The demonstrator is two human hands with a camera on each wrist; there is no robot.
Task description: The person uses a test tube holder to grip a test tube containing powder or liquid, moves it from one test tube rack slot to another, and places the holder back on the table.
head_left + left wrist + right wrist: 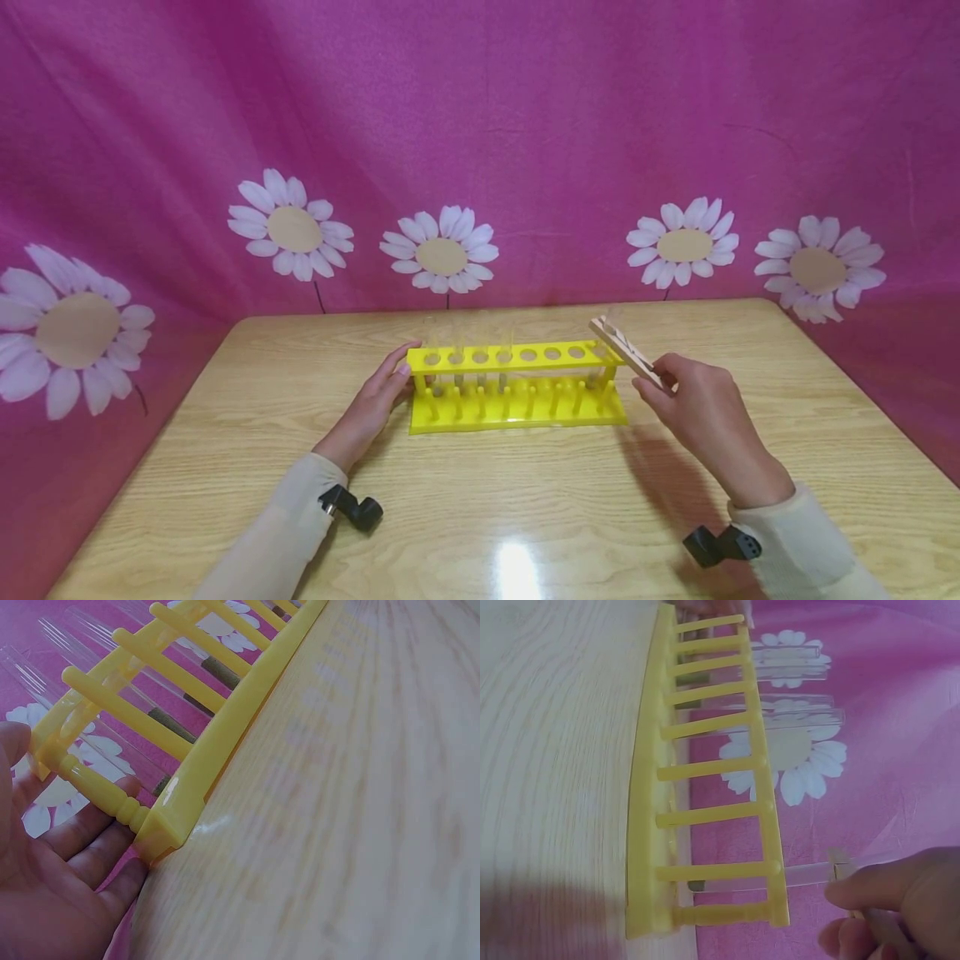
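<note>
A yellow test tube rack [517, 423] stands on the table. My left hand [375, 404] holds its left end, thumb at the top bar and fingers around the end post [101, 796]. Several clear test tubes [64, 649] with dark matter at their bottoms stand in the left holes. Between the fingers and thumb of my right hand [705, 408] is a wooden test tube holder [628, 350]. Its far end is around the upper part of another test tube [802, 877], which sits in the hole at the rack's right end, dark at its bottom.
The wood-grain table [465, 517] carries the rack near its back edge. Behind it hangs a magenta cloth [540, 150] printed with white daisies. Upright yellow pegs [530, 402] line the rack's front. A black camera mount [723, 546] is strapped at each sleeve.
</note>
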